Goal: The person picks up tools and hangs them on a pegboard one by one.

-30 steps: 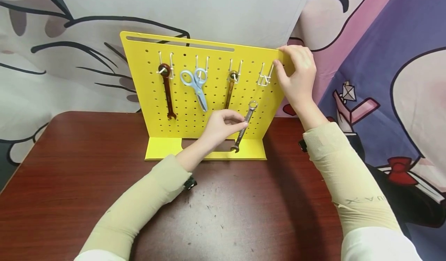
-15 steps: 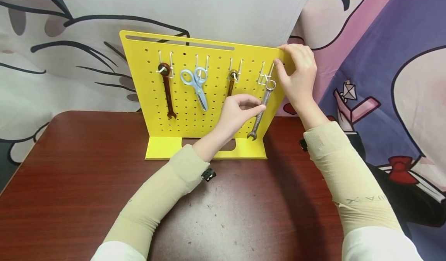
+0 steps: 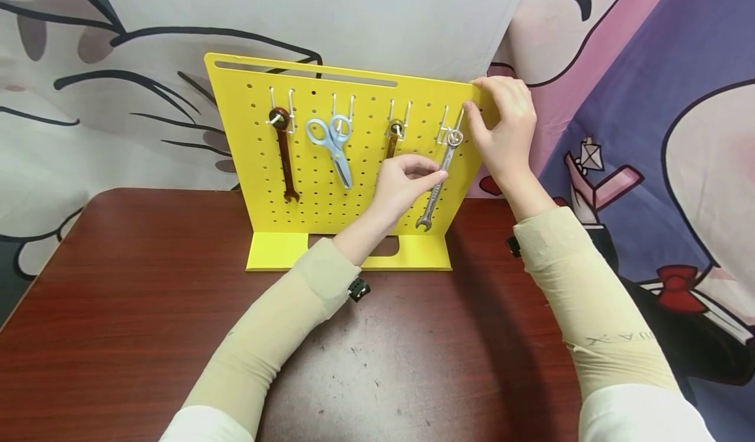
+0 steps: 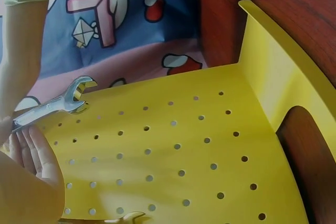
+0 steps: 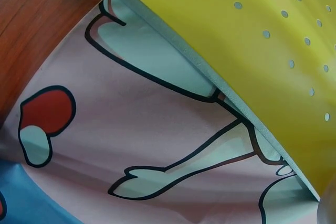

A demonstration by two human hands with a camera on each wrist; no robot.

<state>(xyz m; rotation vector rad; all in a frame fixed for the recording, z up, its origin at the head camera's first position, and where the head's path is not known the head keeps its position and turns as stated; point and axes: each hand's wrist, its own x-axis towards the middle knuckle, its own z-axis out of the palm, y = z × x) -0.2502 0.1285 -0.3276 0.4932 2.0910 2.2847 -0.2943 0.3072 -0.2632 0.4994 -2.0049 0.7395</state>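
My left hand (image 3: 401, 183) pinches a silver combination wrench (image 3: 435, 189) by the middle of its shaft. The wrench's ring end overlaps the rightmost white hook (image 3: 444, 132) on a yellow pegboard (image 3: 366, 199), and its open end points down. In the left wrist view the wrench's open jaw (image 4: 73, 98) stands out beyond the fingers. My right hand (image 3: 507, 124) holds the board's upper right corner, thumb on the front face. Also hanging on hooks are a dark red wrench (image 3: 284, 157), light blue scissors (image 3: 333, 143) and a gold wrench (image 3: 393, 137), partly hidden behind my left hand.
The pegboard stands on its yellow foot (image 3: 277, 252) at the back of a reddish-brown wooden table (image 3: 147, 298). Cartoon-printed cloth (image 3: 637, 134) hangs close behind and to the right.
My left hand has carried the silver wrench up and to the right, bringing its ring end to the rightmost hook. My right hand has stayed at the board's corner.
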